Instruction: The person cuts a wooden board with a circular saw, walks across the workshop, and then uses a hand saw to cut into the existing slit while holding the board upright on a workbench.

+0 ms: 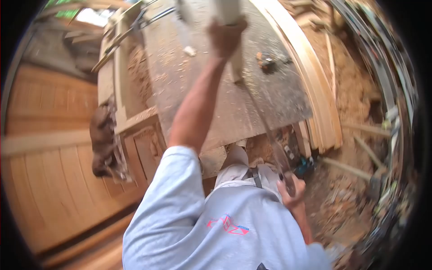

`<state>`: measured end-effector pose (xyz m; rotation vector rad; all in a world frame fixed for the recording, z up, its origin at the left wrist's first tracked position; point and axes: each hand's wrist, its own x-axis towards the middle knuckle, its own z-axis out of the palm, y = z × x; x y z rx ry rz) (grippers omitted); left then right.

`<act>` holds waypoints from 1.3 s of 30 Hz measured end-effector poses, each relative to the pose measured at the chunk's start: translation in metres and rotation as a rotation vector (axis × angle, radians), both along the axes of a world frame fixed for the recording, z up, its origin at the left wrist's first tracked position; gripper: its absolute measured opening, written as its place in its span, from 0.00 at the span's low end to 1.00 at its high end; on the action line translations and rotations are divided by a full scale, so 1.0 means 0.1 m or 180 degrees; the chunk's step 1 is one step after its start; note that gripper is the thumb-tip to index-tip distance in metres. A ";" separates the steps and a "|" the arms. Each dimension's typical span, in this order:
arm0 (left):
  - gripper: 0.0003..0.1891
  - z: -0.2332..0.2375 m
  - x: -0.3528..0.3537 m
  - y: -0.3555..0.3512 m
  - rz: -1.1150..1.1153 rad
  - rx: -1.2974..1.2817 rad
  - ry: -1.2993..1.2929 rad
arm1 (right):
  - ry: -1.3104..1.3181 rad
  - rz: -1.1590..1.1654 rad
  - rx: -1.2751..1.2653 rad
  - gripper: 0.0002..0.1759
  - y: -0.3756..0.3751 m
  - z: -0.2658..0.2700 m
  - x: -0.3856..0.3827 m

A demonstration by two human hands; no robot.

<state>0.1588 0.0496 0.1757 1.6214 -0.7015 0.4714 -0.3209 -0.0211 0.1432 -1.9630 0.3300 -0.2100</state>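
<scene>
My left hand [227,38] reaches far forward over the workbench [193,94], its fingers closed on a pale length of wood [236,67] that is blurred toward the top of the view. At my right hip, my right hand [292,191] is wrapped around the handle of a handsaw [277,150]. The saw's long, narrow blade slants up and away across the bench's near edge, its far end meeting the near end of the pale wood. Wood shavings lie scattered about on the bench top.
An orange and black tool [266,62] rests on the bench, with long planks [315,85] along its right side. A bar clamp [155,18] is at the back left. Panelled wood [49,175] fills the left; a teal power tool [306,166] sits low beyond my right hand.
</scene>
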 end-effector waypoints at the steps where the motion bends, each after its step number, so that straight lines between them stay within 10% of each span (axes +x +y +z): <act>1: 0.21 0.06 -0.01 -0.04 0.0374 0.0391 0.0532 | 0.0192 0.0026 -0.0194 0.09 -0.12 0.07 -0.22; 9: 0.18 0.09 -0.88 0.39 0.1652 -0.0745 -0.0135 | 0.0679 0.0240 -0.0176 0.12 -1.06 -0.35 -0.97; 17: 0.03 -0.22 -3.10 1.54 0.2137 -0.2675 -0.0015 | 0.0688 0.1765 -0.1195 0.12 -2.33 -0.54 -1.24; 22: 0.11 -0.33 -4.67 2.19 0.3716 -0.2873 0.0314 | 0.0942 0.2652 -0.2231 0.12 -3.68 -1.40 -1.05; 23: 0.12 -0.33 -4.97 2.28 0.3927 -0.2931 0.0213 | -0.0127 0.3390 -0.1514 0.12 -2.59 -0.51 -0.78; 39: 0.12 -1.14 -8.92 2.55 0.6639 -0.3895 0.0386 | -0.0272 0.5173 -0.1731 0.12 -0.47 0.01 -0.41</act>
